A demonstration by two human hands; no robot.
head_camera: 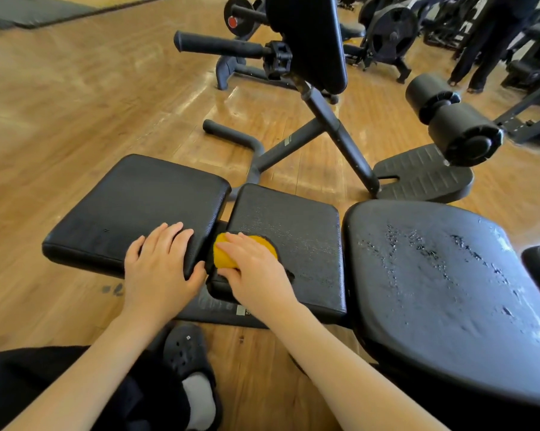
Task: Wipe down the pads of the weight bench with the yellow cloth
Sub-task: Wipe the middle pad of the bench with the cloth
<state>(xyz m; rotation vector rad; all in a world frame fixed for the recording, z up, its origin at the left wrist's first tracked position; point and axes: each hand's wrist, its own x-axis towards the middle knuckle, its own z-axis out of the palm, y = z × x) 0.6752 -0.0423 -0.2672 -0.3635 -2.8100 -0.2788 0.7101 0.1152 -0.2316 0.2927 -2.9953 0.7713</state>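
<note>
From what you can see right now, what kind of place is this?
Most likely a gym: a padded weight bench being wiped with a yellow cloth, weight plates on a machine behind, and a foam roller pad nearby.

Left hand (pixel 161 262) flat, fingers spread, right hand (pixel 256 269) pressing down, palm lowered

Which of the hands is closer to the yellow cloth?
Right. The right hand presses on top of the yellow cloth on the middle pad; the left hand rests beside it on the left pad.
</note>
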